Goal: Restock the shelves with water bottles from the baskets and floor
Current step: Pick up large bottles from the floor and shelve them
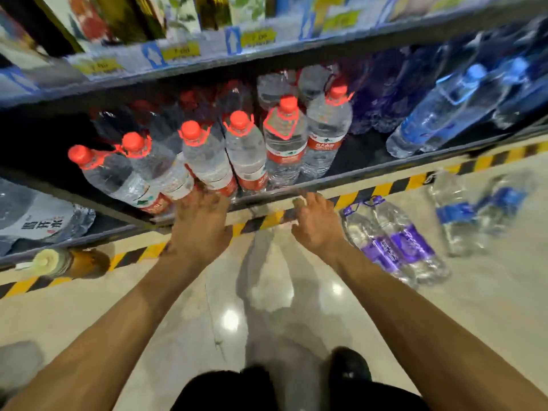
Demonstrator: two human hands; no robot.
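Red-capped water bottles (246, 149) on the shelf (370, 169): left hand (201, 223), grip spread, touches their bases, apparently squaring them; right hand (317, 225) spread, empty.

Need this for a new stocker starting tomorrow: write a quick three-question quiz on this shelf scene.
1. True or false: the right hand holds a bottle.
2. The two floor water bottles lying nearest that hand have which label colour? A red, B purple, C green.
3. Fill in: the shelf water bottles just ahead of the left hand have ___ caps.
Key: 1 false; 2 B; 3 red.
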